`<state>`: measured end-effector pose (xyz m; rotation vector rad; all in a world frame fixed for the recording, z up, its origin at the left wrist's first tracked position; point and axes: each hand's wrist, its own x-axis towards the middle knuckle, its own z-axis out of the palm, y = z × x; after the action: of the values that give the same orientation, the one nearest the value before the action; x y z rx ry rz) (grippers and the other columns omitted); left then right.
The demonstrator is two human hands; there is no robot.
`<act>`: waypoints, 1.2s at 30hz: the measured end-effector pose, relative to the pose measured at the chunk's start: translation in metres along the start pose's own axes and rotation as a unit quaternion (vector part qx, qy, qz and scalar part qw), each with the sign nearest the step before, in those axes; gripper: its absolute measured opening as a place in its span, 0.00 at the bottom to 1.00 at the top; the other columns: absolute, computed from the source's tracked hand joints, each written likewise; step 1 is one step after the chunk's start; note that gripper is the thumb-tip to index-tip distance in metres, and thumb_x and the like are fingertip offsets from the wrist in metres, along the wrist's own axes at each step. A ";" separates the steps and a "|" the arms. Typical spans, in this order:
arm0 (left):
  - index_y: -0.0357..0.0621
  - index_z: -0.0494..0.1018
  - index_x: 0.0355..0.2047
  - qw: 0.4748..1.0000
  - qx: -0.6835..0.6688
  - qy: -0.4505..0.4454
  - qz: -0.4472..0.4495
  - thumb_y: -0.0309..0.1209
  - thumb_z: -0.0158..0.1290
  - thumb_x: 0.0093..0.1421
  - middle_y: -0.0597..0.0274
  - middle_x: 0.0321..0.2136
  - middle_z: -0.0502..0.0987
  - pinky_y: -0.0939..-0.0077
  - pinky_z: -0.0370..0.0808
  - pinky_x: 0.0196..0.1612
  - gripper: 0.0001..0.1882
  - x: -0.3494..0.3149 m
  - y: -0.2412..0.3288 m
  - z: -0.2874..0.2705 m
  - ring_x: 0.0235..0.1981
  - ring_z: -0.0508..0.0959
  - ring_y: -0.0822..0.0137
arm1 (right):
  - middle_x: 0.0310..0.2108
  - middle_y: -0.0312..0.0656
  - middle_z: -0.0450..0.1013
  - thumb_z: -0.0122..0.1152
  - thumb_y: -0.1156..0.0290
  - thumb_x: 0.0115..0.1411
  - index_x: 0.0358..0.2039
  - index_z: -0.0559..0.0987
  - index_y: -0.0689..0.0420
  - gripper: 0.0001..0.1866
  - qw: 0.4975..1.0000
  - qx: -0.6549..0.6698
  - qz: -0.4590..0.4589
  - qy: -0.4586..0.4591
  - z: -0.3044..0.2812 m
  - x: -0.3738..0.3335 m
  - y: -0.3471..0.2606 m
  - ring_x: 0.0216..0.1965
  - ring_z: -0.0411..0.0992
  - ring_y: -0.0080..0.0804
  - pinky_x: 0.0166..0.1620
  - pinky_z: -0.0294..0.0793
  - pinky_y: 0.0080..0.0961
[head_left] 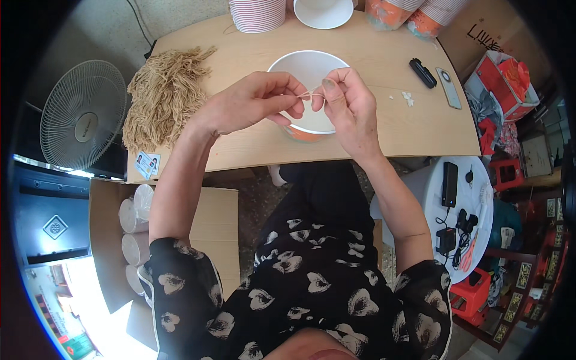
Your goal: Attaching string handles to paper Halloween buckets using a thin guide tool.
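Observation:
My left hand [258,102] and my right hand [348,105] meet over a white paper tub [308,62] with an orange outside, which stands near the table's front edge. A thin tan string [307,95] is pinched between the fingertips of both hands and looks looped or crossed there. The finger pads are partly hidden. To the left of my left hand lies a large heap of tan strings [165,96] on the table.
On the wooden table [240,54] stand stacked paper tubs [258,13] and a white bowl [324,12] at the back. A phone [449,88] and a black object [423,73] lie right. A fan [84,114] is left; a round white table [435,198] with chargers stands right.

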<state>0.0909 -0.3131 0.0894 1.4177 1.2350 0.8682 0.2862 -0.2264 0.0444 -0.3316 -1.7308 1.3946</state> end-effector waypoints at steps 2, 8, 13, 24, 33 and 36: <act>0.38 0.74 0.49 1.000 -0.020 0.011 -0.004 0.31 0.51 0.71 0.65 0.38 0.80 0.79 0.79 0.47 0.11 -0.002 -0.001 -0.001 0.44 0.79 0.76 | 0.26 0.36 0.74 0.50 0.70 0.73 0.39 0.71 0.62 0.08 1.000 0.003 0.020 -0.007 -0.004 0.001 -0.003 0.25 0.65 0.14 0.30 0.65 0.15; 0.35 0.78 0.46 0.993 -0.085 0.076 0.031 0.27 0.56 0.68 0.60 0.36 0.82 0.80 0.80 0.47 0.10 0.000 -0.012 0.002 0.40 0.82 0.73 | 0.24 0.36 0.76 0.56 0.71 0.70 0.38 0.75 0.62 0.07 0.996 0.048 0.073 -0.001 -0.008 0.010 -0.010 0.20 0.60 0.12 0.24 0.59 0.12; 0.36 0.78 0.46 0.987 -0.077 0.126 0.060 0.26 0.59 0.65 0.61 0.36 0.83 0.81 0.80 0.43 0.11 -0.001 -0.024 0.009 0.38 0.83 0.74 | 0.25 0.38 0.76 0.59 0.70 0.68 0.39 0.79 0.62 0.08 0.989 0.083 0.121 -0.012 -0.009 0.017 -0.010 0.17 0.58 0.11 0.20 0.53 0.11; 0.40 0.76 0.52 0.938 -0.039 0.260 0.225 0.20 0.61 0.61 0.62 0.36 0.84 0.82 0.80 0.41 0.17 0.004 -0.045 0.034 0.38 0.83 0.74 | 0.22 0.36 0.75 0.62 0.71 0.66 0.35 0.80 0.61 0.06 0.977 0.044 0.203 -0.045 0.001 0.024 -0.011 0.15 0.55 0.11 0.18 0.48 0.13; 0.37 0.81 0.40 0.865 0.201 0.353 0.293 0.17 0.62 0.58 0.61 0.34 0.84 0.76 0.84 0.39 0.09 0.002 -0.042 0.042 0.35 0.85 0.72 | 0.22 0.36 0.75 0.61 0.72 0.66 0.33 0.80 0.61 0.06 0.975 0.029 0.209 -0.071 -0.002 0.027 -0.011 0.15 0.56 0.12 0.19 0.50 0.13; 0.37 0.81 0.39 0.860 0.222 0.350 0.297 0.18 0.63 0.58 0.61 0.33 0.84 0.78 0.83 0.38 0.09 0.001 -0.045 0.039 0.34 0.84 0.73 | 0.22 0.35 0.74 0.61 0.71 0.66 0.38 0.82 0.62 0.07 0.972 0.022 0.217 -0.083 -0.004 0.028 -0.010 0.15 0.55 0.12 0.19 0.51 0.13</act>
<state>0.1180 -0.3231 0.0371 2.0020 1.6284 1.7164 0.2755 -0.2085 0.0665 -0.6121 -1.8310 1.8135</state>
